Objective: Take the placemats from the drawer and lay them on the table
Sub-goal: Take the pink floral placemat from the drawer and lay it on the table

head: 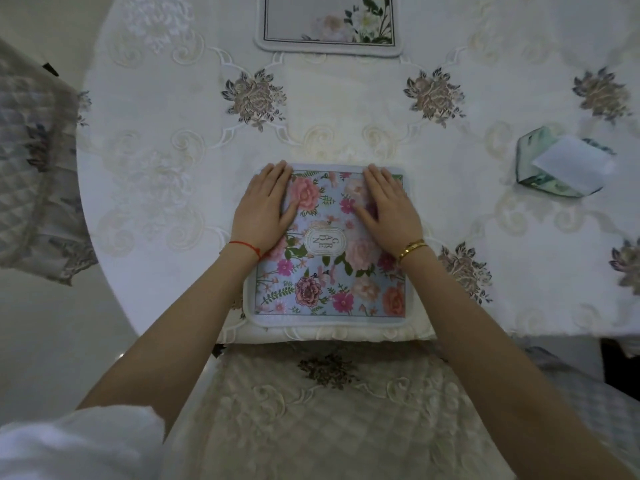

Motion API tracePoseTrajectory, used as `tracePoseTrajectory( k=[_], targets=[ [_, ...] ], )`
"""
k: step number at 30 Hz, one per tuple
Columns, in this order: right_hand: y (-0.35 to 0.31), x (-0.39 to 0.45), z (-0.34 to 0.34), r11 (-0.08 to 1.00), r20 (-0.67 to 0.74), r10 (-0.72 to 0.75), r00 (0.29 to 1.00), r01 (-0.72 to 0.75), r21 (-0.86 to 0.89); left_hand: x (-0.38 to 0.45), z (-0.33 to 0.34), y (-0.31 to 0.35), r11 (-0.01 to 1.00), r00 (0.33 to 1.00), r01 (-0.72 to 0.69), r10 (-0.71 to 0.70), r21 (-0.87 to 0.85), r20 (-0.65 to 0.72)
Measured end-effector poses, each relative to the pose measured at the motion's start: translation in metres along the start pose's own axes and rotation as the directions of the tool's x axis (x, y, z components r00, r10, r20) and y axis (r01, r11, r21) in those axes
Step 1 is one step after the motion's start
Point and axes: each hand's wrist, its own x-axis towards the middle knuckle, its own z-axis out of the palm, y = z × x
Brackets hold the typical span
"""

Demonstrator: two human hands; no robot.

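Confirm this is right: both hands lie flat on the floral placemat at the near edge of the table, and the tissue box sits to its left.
Wrong side. The head view shows the tissue box to the right of the floral placemat. The rest holds: left hand and right hand lie flat on it, at the table's near edge.

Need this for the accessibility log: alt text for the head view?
Both hands, left hand and right hand, press flat on a floral placemat at the near edge of a white embroidered tablecloth. A second placemat lies opposite; a tissue box sits right.
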Motion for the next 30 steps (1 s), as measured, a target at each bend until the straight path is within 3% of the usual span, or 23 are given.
tracePoseTrajectory(
  k=[7,9,14,21,28,30],
  targets=[
    [0.029,-0.025,-0.016,0.981,-0.04,0.189,0.981,-0.19,-0.038,-0.014,-0.006,-0.002,0.985,0.986,0.169,-0.168,0.041,-0.014],
    [0.017,-0.027,-0.014,0.991,-0.065,0.127,0.99,-0.13,-0.043,-0.017,-0.008,0.007,0.987,0.987,0.16,-0.16,0.029,-0.012],
    [-0.033,-0.029,0.011,0.996,0.046,-0.085,0.995,0.087,-0.025,-0.025,0.002,0.039,0.997,0.993,-0.066,0.069,-0.037,0.1],
    [-0.012,-0.048,0.012,0.997,0.082,-0.069,0.994,0.072,-0.031,-0.045,0.007,0.025,0.999,0.992,0.0,-0.005,0.041,0.13],
    [0.027,-0.09,-0.003,0.99,0.069,0.119,0.991,-0.113,-0.082,-0.081,-0.007,-0.001,0.985,0.981,0.164,-0.169,0.059,0.094],
    [0.018,-0.097,-0.004,0.989,0.048,0.126,0.991,-0.122,-0.082,-0.089,-0.011,0.005,0.991,0.988,0.121,-0.127,0.065,0.089]
  ],
)
